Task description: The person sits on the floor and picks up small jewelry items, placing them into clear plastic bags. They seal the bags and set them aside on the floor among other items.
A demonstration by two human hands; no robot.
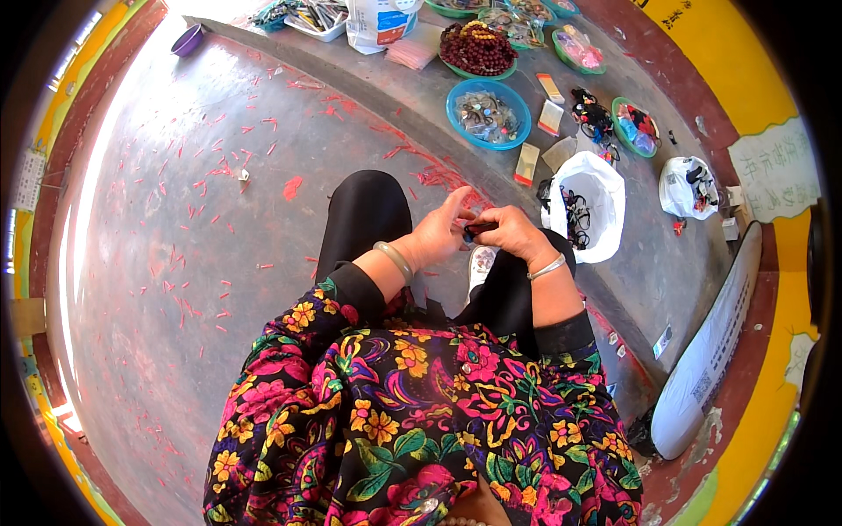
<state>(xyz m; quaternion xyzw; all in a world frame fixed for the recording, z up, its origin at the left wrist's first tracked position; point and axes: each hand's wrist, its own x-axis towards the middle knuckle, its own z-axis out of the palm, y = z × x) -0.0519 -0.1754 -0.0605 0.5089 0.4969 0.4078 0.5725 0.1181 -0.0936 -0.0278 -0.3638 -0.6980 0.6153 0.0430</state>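
Note:
Above my knees both hands meet, fingertips close together. My right hand [510,233] pinches a small dark loop-like piece [479,229], perhaps a black cord or band; its exact kind is too small to tell. My left hand [438,230] has its thumb raised and its fingers curled against the same piece, partly hidden behind it. Just right of my right hand stands a white bag-lined bucket [605,210] with several black banded items [575,217] inside. Beyond my hands lies a blue basin [526,118] of small plastic-wrapped pieces [487,116].
A green basin with dark red beads [478,48] sits farther back, near a white sack [379,24]. Small boxes [526,164] and black cords [592,116] lie on a raised ledge. A smaller white bag [688,188] stands right. Red scraps [292,188] litter the floor; a purple bowl [187,40] is far left.

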